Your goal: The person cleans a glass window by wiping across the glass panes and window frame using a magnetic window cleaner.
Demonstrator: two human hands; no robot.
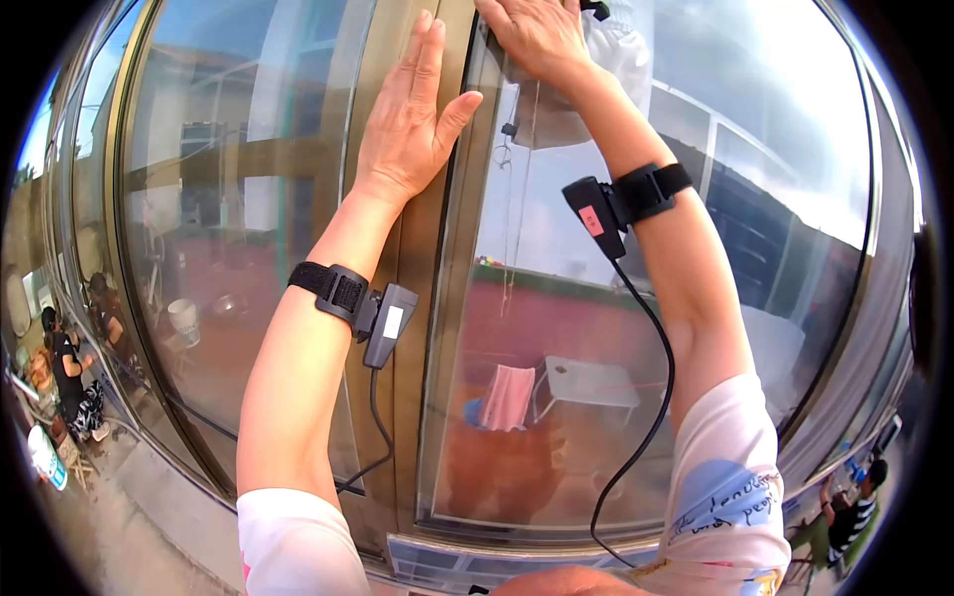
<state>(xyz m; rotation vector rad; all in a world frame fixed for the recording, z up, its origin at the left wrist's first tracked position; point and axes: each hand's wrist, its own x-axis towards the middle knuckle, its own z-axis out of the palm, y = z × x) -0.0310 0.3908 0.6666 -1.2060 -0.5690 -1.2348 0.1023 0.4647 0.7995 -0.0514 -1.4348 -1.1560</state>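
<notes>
My left hand point(405, 134) lies along the gold-brown window frame point(412, 258), fingers stretched up and thumb apart; it holds nothing. Higher and to the right, my right hand point(535, 38) is against or close to the top of the right glass pane point(556, 318). Its fingers look spread, though the tips are cut off by the upper edge of the view. A whitish form point(618, 45) shows at the glass beside that hand; I cannot make out what it is. Each forearm has a black strap with a small black box, the left one point(391, 326) and the right one point(596, 219).
Another glass pane point(229, 248) stands left of the frame. Reflections or things behind the glass include a pink cloth point(509, 397) and a white table point(591, 382). A person point(70, 372) sits at far left near a white bucket point(46, 457); another person point(850, 521) sits at lower right.
</notes>
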